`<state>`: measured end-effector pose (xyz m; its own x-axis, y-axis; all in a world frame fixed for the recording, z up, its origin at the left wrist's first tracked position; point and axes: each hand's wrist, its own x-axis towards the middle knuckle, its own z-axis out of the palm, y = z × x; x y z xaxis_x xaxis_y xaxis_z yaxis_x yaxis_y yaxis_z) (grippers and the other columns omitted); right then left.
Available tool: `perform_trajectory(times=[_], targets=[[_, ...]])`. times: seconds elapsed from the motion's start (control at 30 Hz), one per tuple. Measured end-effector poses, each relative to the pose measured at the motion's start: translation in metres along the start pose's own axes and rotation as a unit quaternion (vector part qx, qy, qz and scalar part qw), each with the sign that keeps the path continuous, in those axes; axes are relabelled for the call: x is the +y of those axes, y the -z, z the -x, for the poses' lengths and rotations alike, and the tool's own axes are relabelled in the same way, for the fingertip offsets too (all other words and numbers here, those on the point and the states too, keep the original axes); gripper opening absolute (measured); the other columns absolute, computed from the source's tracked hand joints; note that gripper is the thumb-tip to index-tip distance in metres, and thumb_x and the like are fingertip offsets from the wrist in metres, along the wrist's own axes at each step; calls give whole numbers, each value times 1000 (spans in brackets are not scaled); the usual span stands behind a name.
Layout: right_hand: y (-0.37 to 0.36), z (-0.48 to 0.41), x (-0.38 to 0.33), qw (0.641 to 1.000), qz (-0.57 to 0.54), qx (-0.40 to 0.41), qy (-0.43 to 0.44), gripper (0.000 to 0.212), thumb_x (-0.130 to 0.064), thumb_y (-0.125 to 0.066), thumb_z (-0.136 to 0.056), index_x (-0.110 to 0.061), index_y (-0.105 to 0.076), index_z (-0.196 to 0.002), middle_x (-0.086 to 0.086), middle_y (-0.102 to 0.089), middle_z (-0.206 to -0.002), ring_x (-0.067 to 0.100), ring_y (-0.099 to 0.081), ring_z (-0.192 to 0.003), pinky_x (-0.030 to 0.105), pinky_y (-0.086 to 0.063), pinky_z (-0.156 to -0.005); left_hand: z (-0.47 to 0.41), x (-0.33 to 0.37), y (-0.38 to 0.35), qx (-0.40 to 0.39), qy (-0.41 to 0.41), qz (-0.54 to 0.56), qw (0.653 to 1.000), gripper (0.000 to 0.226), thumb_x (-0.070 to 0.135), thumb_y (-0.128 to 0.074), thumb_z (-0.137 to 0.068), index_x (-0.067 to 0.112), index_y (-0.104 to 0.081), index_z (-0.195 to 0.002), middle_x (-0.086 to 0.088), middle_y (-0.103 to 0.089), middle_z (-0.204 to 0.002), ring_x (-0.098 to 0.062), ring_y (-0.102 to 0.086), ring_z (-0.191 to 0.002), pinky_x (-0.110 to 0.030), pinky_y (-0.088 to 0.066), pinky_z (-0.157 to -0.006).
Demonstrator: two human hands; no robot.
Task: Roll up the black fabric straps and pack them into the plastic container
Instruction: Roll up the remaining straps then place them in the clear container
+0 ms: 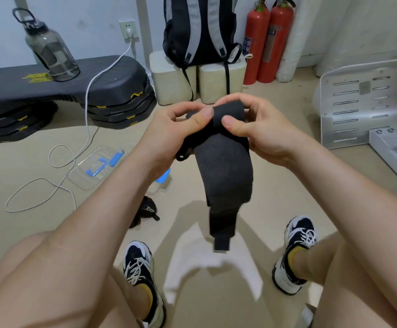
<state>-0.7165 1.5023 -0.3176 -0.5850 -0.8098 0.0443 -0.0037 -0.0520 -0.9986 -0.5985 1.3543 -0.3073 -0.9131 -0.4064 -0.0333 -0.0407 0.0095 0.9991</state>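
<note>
As the person sits with knees apart, the black fabric strap (226, 171) is up in the air over the floor (275, 185). Its top end is folded over into the start of a roll. Left hand (181, 129) and right hand (263, 131) both pinch that end, thumbs pressed on the near face and fingers curled round behind. The rest hangs straight down between the two trainers (140, 263), ending in a narrower tab.

It looks soft, light and limp, with no stiffness at all, and the felt-like face should cling to itself rather than slide. I'd say the risk is a loose, springy roll, not a dropped one. The place to hold is right where they have it, on the core of the roll, keeping the hanging tail taut so each turn beds down tight.

Counting now:
- **Straps:** two. One is in the hands, and one bundled strap (145, 211) with a white logo lies on the floor below the left forearm.
- **Container:** one clear plastic container (95, 166) with blue clips, on the floor off to the left by the white cable (50, 192).
- **Unclear piece:** a blue-and-clear piece (163, 178) pokes out under the forearm. I can't tell whether it is a lid or a second box.
- **At the back wall:** two fire extinguishers (266, 43), one backpack (200, 29) and one water bottle (48, 48).
</note>
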Motion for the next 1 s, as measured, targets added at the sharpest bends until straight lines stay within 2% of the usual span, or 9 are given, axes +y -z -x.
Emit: perform_trajectory(times=[0.1,0.27,0.4,0.47,0.6,0.67,0.73,0.9,1.0], targets=[[-5,2,0,1000,-6,-8,-2,19,-8,-62,-95,-15,-61,-113,6,-66,-95,20,-68,-90,28,-56,-68,1,2,0,17,-18,-21,999,25,20,-79,-78,14,-75,-102,-16,-75,-90,-28,-72,-84,-54,-55,-84],[-6,4,-8,995,-51,-34,-84,27,-33,-47,-103,-12,-64,-110,-8,-71,-74,6,-69,-73,23,-54,-65,4,0,-2,63,-41,-33,997,31,16,-81,-67,19,-77,-97,-18,-74,-93,-30,-68,-81,-67,-48,-86],[-4,2,-4,998,-12,-11,-66,27,-26,-65,-89,-11,-68,-112,3,-71,-98,18,-71,-91,36,-55,-74,6,1,-4,66,-54,-68,994,33,3,-83,-71,22,-75,-97,-6,-71,-89,-20,-63,-80,-64,-50,-83],[-1,1,-3,998,-14,4,-57,28,-19,-64,-86,-10,-68,-113,6,-69,-104,20,-70,-96,37,-57,-77,3,-2,0,37,-50,-78,995,30,14,-85,-71,26,-75,-97,-5,-68,-92,-23,-59,-83,-65,-49,-83],[1,3,-4,999,-1,-23,-34,25,4,-55,-95,-13,-66,-110,7,-65,-104,18,-67,-99,38,-59,-78,1,1,7,-32,0,-75,997,36,41,-76,-83,15,-73,-108,-10,-69,-92,-25,-65,-83,-41,-51,-72],[-1,4,-4,999,8,-30,-33,27,5,-55,-95,-16,-66,-108,5,-66,-102,17,-67,-96,31,-57,-70,1,6,11,-59,10,-119,991,35,33,-75,-82,13,-70,-111,-4,-68,-82,-16,-67,-72,-28,-53,-58],[-1,4,-5,999,25,-31,-30,26,4,-56,-95,-18,-67,-105,3,-66,-101,17,-66,-95,28,-55,-65,2,8,14,-83,-6,-192,978,34,20,-78,-82,19,-68,-114,3,-64,-71,-9,-59,-55,-19,-44,-45],[6,4,-8,999,28,-21,-24,29,6,-54,-95,-14,-66,-112,9,-65,-107,23,-65,-98,35,-56,-72,-2,9,32,-114,-15,-327,938,21,19,-75,-85,12,-69,-104,8,-53,-50,-4,-43,-45,-18,-36,-49],[10,4,-9,999,5,-27,-23,32,10,-55,-92,-11,-65,-115,13,-63,-107,24,-64,-97,31,-56,-71,-3,12,45,-138,24,-350,926,45,43,-68,-88,-1,-61,-87,6,-48,-55,-8,-39,-52,-22,-34,-55]])
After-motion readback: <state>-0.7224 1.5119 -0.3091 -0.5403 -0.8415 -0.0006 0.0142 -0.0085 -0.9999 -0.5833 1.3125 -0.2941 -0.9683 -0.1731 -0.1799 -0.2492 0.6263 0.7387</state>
